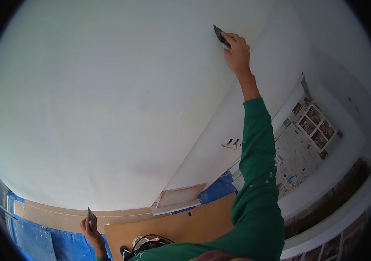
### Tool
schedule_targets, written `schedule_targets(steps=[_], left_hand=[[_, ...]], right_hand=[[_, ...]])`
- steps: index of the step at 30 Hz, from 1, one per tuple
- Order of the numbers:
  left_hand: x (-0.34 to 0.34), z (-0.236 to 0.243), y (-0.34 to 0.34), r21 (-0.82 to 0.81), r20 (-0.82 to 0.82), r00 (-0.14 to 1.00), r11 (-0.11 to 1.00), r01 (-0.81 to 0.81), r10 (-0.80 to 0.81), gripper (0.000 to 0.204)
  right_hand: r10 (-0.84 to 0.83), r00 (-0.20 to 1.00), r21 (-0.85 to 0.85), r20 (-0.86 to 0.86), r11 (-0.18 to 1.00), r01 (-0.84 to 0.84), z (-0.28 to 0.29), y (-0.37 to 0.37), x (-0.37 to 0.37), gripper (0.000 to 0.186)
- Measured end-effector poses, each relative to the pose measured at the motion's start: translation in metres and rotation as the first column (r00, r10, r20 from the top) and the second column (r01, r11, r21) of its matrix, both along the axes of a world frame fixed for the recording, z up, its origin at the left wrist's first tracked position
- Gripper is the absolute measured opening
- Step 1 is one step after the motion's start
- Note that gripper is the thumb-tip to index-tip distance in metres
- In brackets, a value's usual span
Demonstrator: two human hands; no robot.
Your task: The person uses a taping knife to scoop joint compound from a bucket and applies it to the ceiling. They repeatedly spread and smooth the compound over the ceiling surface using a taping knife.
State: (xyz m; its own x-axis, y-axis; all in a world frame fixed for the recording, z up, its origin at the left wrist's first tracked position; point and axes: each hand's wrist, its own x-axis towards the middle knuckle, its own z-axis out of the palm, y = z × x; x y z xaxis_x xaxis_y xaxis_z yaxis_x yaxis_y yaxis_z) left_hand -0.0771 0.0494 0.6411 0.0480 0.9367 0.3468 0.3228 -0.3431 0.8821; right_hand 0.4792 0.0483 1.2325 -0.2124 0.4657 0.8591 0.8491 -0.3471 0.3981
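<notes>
A broad white wall (107, 108) takes up most of the head view. At its upper right, my right hand (238, 54) grips a dark, flat-bladed scraper (220, 36), whose blade lies at or very close to the surface. That arm is stretched far out in a green sleeve spotted with white. Low on the left, my left hand (90, 233) holds a second scraper (92, 217), its grey blade pointing up and apart from the wall. Fingers cover the handles of both tools.
Below me is an orange-brown wooden board (207, 213), with a black cable (157, 237) at its near edge. Blue sheeting (68, 245) lies lower left. Loose wires (232, 143) stick out of the side wall. Printed paper sheets (296, 152) cover an area at right.
</notes>
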Motion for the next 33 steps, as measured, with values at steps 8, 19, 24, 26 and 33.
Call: schedule_targets(steps=[8, 19, 24, 26, 33], left_hand=[[0.011, 0.028, 0.033, 0.066, -0.05, 0.993, 0.991, 0.114, -0.111, 0.035], [-0.007, 0.044, 0.021, 0.073, -0.021, 0.993, 0.99, 0.118, -0.117, 0.036], [0.032, 0.067, 0.01, 0.136, 0.037, 0.974, 0.967, 0.216, -0.223, 0.034], [0.056, 0.096, 0.0, 0.251, 0.015, 0.95, 0.921, 0.298, -0.312, 0.035], [0.114, 0.183, -0.002, -0.179, 0.91, 0.364, 0.606, 0.775, -0.197, 0.05]], right_hand=[[0.013, 0.988, -0.02, -0.155, 1.0, -0.016, -0.146, -0.009, -0.008, 0.062], [0.029, 0.941, -0.03, -0.336, 0.999, -0.042, -0.321, 0.0, -0.035, 0.069], [0.029, 0.908, -0.035, -0.418, 0.998, -0.048, -0.367, -0.004, -0.047, 0.066], [0.032, 0.887, -0.05, -0.461, 0.997, -0.062, -0.369, -0.015, -0.051, 0.065], [0.58, 0.35, 0.19, -0.736, 0.672, -0.716, -0.313, -0.08, -0.183, 0.031]])
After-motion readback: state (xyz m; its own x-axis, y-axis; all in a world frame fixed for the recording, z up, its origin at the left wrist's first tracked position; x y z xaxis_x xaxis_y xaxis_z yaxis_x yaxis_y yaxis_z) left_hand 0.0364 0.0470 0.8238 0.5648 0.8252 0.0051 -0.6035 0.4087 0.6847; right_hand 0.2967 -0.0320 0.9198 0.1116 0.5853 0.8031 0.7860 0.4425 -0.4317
